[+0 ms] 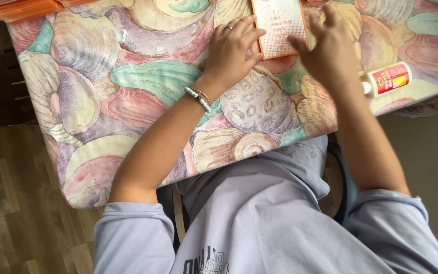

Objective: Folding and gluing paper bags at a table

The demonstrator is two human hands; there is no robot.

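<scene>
— Card (280, 28): where is it?

— Flat on the bench (143, 81), at the far edge, between the two hands. It is white with an orange border.

— And the fingers?

— The left hand (231, 50) lies spread, fingers (247, 38) nearly straight, their tips pressing on the card's left edge; nothing is gripped. A ring sits on one finger, a beaded bracelet (197, 99) on the wrist. The right hand (330, 43) is also open and flat, fingers touching the card's right side, holding nothing.

— What lies around them?

— A glue bottle (389, 78) on its side, near the right wrist. A stack of orange sheets (26, 9) sits at the far left corner. The bench wears a cloth printed with seashells.
</scene>
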